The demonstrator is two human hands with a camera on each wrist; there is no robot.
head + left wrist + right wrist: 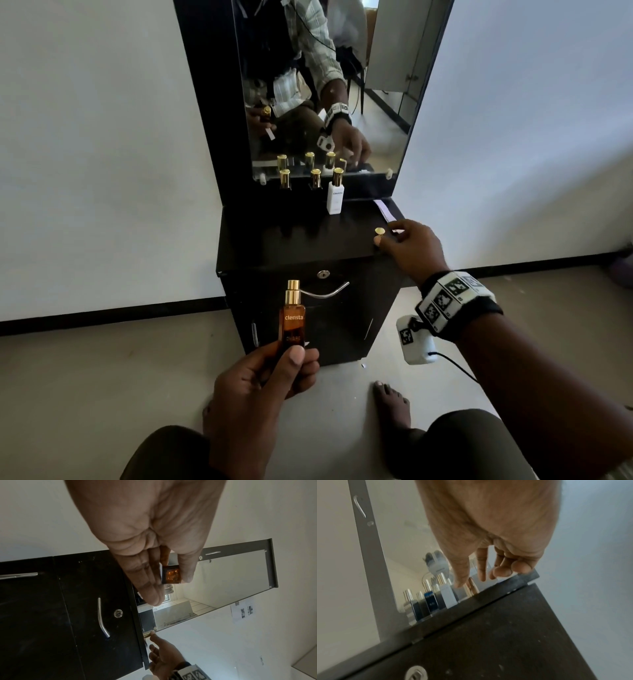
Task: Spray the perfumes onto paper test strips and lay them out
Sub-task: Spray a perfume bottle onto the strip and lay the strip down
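White walls [102,137], black skirting [102,313], grey floor [102,377], black cabinet [291,246] w/ mirror [376,68].

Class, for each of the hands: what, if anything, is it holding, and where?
Left hand grips the amber perfume bottle by its base. Right hand holds nothing.

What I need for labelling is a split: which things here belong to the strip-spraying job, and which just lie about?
Job: amber bottle held in left hand; gold cap beside right hand; white bottle; dark bottles; paper strips.
Lying about: mirror; cabinet handle; lock.
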